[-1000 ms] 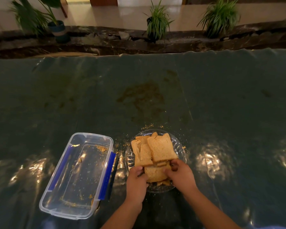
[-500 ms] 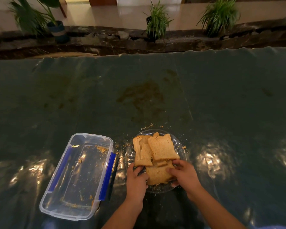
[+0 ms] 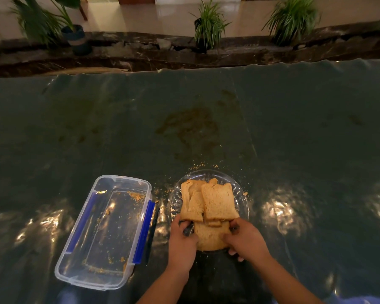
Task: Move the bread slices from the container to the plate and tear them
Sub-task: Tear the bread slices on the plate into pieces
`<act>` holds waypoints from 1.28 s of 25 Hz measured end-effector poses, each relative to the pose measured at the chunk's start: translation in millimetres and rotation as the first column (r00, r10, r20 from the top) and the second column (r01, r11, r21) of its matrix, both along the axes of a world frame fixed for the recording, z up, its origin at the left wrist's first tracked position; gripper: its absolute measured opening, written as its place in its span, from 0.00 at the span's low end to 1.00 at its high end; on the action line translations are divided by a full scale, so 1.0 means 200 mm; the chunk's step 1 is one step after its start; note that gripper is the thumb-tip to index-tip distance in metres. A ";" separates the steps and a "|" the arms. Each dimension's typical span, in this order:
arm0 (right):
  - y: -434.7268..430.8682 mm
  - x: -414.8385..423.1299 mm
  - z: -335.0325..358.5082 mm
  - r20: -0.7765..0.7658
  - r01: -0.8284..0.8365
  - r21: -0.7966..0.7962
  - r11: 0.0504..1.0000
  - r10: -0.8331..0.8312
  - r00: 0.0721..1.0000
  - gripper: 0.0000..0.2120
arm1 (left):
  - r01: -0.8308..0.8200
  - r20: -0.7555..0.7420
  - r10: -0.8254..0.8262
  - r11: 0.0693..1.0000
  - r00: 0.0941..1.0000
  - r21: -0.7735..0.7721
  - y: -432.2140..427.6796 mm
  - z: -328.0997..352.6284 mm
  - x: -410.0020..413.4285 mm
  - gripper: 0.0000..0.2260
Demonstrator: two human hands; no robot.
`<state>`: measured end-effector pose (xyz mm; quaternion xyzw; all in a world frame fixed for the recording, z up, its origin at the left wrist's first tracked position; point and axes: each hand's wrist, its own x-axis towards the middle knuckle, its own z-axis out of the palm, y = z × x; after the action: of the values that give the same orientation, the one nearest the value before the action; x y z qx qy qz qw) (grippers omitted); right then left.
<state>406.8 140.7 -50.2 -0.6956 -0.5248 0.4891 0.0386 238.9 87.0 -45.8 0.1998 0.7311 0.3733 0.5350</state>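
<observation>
bread slices (image 3: pixel 215 201): stacked on glass plate (image 3: pixel 242 194), none left in container
left hand (image 3: pixel 181 241): fingers clamped on near slice (image 3: pixel 210 238), left edge
right hand (image 3: pixel 245 239): fingers pinching same slice, right edge
container (image 3: pixel 105 229): clear, blue clips, left of plate, crumbs only
desk (image 3: pixel 97 128): dark glossy sheet, brown stain beyond plate, crumbs around rim
far edge: potted plants (image 3: pixel 207 23)

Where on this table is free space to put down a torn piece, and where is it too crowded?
Free: the wide dark cover right of the glass plate and the stretch beyond it toward the planters. Crowded: the narrow gap between plate and clear container, and the plate's near edge, where the left hand and right hand grip a bread slice.
</observation>
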 end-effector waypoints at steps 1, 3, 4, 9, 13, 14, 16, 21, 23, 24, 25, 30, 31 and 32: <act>0.00 0.00 0.00 0.037 -0.033 0.011 0.999 0.032 0.999 0.12 | 0.012 -0.018 -0.012 1.000 1.000 0.006 -0.01 -0.01 0.00 0.34; 0.01 0.01 0.00 0.131 -0.093 0.045 0.995 0.087 0.988 0.12 | 0.055 -0.070 -0.054 0.998 0.996 0.016 -0.02 -0.01 -0.01 0.35; 0.01 0.02 0.00 0.169 -0.121 0.060 0.991 0.110 0.979 0.12 | 0.080 -0.099 -0.078 0.997 0.992 0.014 -0.02 -0.01 0.00 0.36; -0.01 0.01 -0.02 0.147 -0.070 0.141 0.988 0.049 0.988 0.13 | 0.139 -0.180 -0.137 0.990 0.974 -0.005 -0.01 0.01 -0.01 0.32; 0.00 -0.01 -0.02 0.154 -0.031 0.195 0.980 0.001 0.988 0.12 | 0.187 -0.140 -0.182 0.982 0.973 0.020 0.01 0.01 -0.01 0.37; 0.00 -0.01 -0.02 0.189 -0.056 0.216 0.975 0.015 0.982 0.12 | 0.200 -0.148 -0.195 0.980 0.970 0.020 0.01 0.01 -0.01 0.39; 0.01 -0.02 -0.01 0.247 -0.106 0.255 0.961 0.042 0.968 0.11 | 0.216 -0.169 -0.209 0.976 0.963 0.025 0.02 0.01 -0.01 0.41; 0.02 -0.03 0.00 0.262 -0.174 0.272 0.946 0.101 0.960 0.10 | 0.150 -0.166 -0.149 0.989 0.975 -0.007 0.03 0.03 -0.03 0.34; 0.03 -0.01 0.01 0.238 -0.135 0.272 0.953 0.070 0.969 0.08 | 0.081 -0.179 -0.086 0.996 0.980 -0.033 0.03 0.02 -0.06 0.25; 0.04 0.02 0.02 0.229 -0.100 0.276 0.956 0.035 0.973 0.07 | 0.051 -0.172 -0.055 0.998 0.984 -0.028 0.04 0.02 -0.08 0.20; 0.05 0.04 0.03 0.216 -0.057 0.285 0.957 -0.007 0.976 0.07 | 0.026 -0.155 -0.029 0.999 0.988 -0.021 0.06 0.02 -0.10 0.17; 0.22 0.06 0.05 0.188 0.004 0.332 0.943 -0.070 0.980 0.15 | -0.283 0.166 0.298 0.953 0.940 -0.108 0.20 0.09 -0.17 0.09; 0.26 0.04 0.05 0.186 -0.001 0.282 0.959 -0.053 0.981 0.18 | -0.338 0.206 0.363 0.930 0.909 -0.148 0.22 0.10 -0.17 0.07; 0.29 0.03 0.04 0.163 0.018 0.219 0.976 -0.055 0.985 0.20 | -0.381 0.237 0.416 0.906 0.878 -0.183 0.24 0.10 -0.18 0.07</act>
<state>412.8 199.5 -41.6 -0.7356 -0.5635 0.3677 0.0785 203.7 134.7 -24.9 -0.0435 0.6995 0.4506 0.5530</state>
